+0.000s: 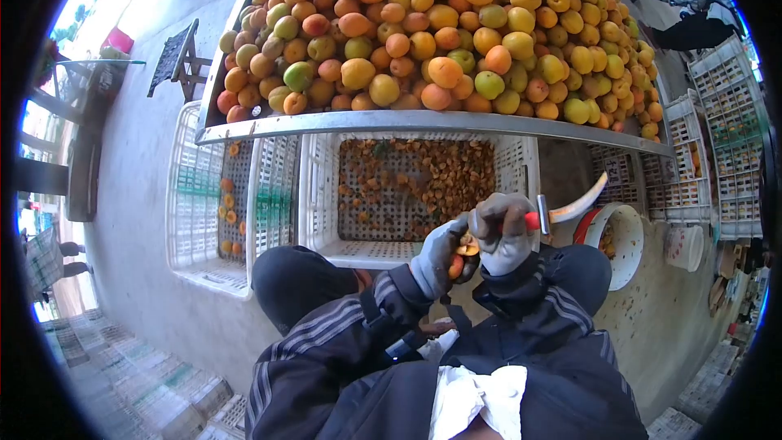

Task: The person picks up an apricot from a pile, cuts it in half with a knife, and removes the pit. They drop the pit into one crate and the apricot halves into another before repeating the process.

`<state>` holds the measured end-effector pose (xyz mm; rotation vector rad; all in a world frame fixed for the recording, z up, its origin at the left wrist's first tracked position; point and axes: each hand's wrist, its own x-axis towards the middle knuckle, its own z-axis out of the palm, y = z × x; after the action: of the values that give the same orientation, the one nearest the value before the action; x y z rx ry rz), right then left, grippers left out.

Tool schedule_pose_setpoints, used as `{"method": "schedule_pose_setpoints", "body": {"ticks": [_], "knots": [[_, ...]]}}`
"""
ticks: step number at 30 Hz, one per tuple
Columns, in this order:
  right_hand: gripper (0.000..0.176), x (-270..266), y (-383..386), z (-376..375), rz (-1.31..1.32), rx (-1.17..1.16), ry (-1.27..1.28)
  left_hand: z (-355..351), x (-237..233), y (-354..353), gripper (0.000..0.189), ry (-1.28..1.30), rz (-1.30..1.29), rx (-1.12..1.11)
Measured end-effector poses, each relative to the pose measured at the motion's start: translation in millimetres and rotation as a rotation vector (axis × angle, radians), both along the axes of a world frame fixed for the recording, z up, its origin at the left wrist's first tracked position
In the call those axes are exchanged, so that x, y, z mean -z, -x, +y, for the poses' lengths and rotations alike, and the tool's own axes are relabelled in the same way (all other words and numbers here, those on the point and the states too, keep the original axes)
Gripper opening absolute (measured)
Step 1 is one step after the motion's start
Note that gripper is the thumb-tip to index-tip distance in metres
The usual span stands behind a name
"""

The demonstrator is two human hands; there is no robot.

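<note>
My left hand (pixel 438 251), in a grey and dark work glove, is closed around a cut apricot (pixel 467 246) whose orange flesh shows between the fingers. Right beside it, my gloved right hand (pixel 502 232) grips the red handle of a curved knife (pixel 580 202). The blade points away to the right and upward, clear of the fruit. Both hands are over the near right corner of a white plastic crate (pixel 319 195), which has many brown-orange apricot pits or scraps on its bottom. Beyond it, a large heap of whole apricots (pixel 440 33) fills a metal-edged table (pixel 432 121).
A white crate (pixel 186 220) with some apricot halves stands left of the middle one. On the right are a white bucket (pixel 631 248), a smaller pail (pixel 685 248) and stacked crates (pixel 733 114). A stool (pixel 175 57) stands back left. Another person (pixel 705 0) is at upper right.
</note>
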<state>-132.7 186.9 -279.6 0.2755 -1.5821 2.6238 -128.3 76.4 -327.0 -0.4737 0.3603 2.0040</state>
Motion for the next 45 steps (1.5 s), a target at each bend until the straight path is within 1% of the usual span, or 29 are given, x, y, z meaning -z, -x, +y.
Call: {"method": "schedule_pose_setpoints", "body": {"ticks": [1,2,3,5,6,8,9,10,12,14,16,19,25,26,28,29,30,31,32,33,35,36,37,38,40,41,43,44,45], "knots": [[0.037,1,2,-4,-0.046,0.110,0.010,5,-2,-1,0.041,0.172,-0.006,-0.146],[0.036,3,4,-7,-0.091,0.218,0.021,7,-5,0,0.041,0.165,0.005,-0.145],[0.035,5,6,-8,-0.073,0.258,0.036,8,-7,0,0.041,0.120,-0.040,-0.217],[0.036,4,5,-8,-0.041,0.232,0.013,13,-14,-3,0.039,0.103,-0.093,-0.358],[0.036,3,5,-8,-0.017,0.208,-0.007,17,-18,-1,0.039,0.102,-0.091,-0.359],[0.037,0,2,-11,0.023,0.187,-0.088,22,-24,-1,0.036,0.184,-0.235,-0.432],[0.037,-1,0,-12,0.027,0.154,-0.069,15,-10,-4,0.030,0.098,-0.144,-0.356],[0.038,-2,-1,-13,0.033,0.123,-0.048,12,-5,-4,0.030,0.101,-0.148,-0.359],[0.038,-7,-1,-13,0.013,0.119,0.004,9,-5,-3,0.029,0.107,-0.012,-0.232],[0.038,-9,0,-12,-0.020,0.113,0.100,7,-10,1,0.030,0.113,-0.085,-0.184],[0.038,-8,0,-9,-0.021,0.086,0.129,-1,-17,4,0.033,0.123,-0.061,0.004],[0.038,-11,-1,-8,-0.040,0.084,0.170,-4,-27,7,0.034,0.100,-0.129,0.053],[0.038,-7,0,-9,-0.092,0.074,0.218,-7,-12,6,0.037,0.013,-0.204,0.141],[0.038,-6,0,-10,-0.162,0.125,0.231,-5,-3,4,0.037,0.012,-0.199,0.139],[0.039,-1,2,-10,-0.219,0.176,0.244,4,18,-3,0.036,-0.013,-0.104,-0.114],[0.039,3,3,-11,-0.196,0.219,0.166,15,-19,-2,0.034,0.174,-0.060,-0.326],[0.039,4,3,-11,-0.175,0.263,0.086,15,-14,-3,0.034,0.170,-0.051,-0.325],[0.039,4,1,-12,-0.098,0.229,0.058,15,-3,-9,0.032,0.437,0.338,-0.358],[0.040,1,1,-9,0.015,0.164,-0.073,15,9,-14,0.030,0.699,0.729,-0.382],[0.040,-4,-2,-13,0.030,0.190,-0.128,21,15,-16,0.032,0.482,0.505,-0.509],[0.040,-10,-3,-17,0.043,0.211,-0.182,20,23,-19,0.032,0.465,0.502,-0.489],[0.040,-11,-1,-17,-0.106,0.210,0.002,18,24,-21,0.032,0.451,0.495,-0.465],[0.041,-11,0,-18,-0.257,0.208,0.187,18,26,-22,0.027,0.287,0.325,-0.483],[0.040,-15,2,-19,-0.331,0.247,0.279,18,19,-22,0.027,0.290,0.317,-0.486],[0.039,-23,3,-16,-0.405,0.220,0.424,19,2,-19,0.027,0.027,0.040,-0.480],[0.039,-22,2,-16,-0.410,0.219,0.424,16,6,-16,0.030,-0.153,0.006,-0.431],[0.039,-19,-1,-17,-0.249,0.157,0.328,16,9,-15,0.031,-0.148,-0.024,-0.401],[0.039,-17,-2,-16,-0.250,0.163,0.331,15,7,-14,0.032,-0.144,-0.052,-0.363],[0.039,-16,-1,-14,-0.280,0.174,0.324,9,8,-12,0.034,-0.290,0.033,-0.356]]}}
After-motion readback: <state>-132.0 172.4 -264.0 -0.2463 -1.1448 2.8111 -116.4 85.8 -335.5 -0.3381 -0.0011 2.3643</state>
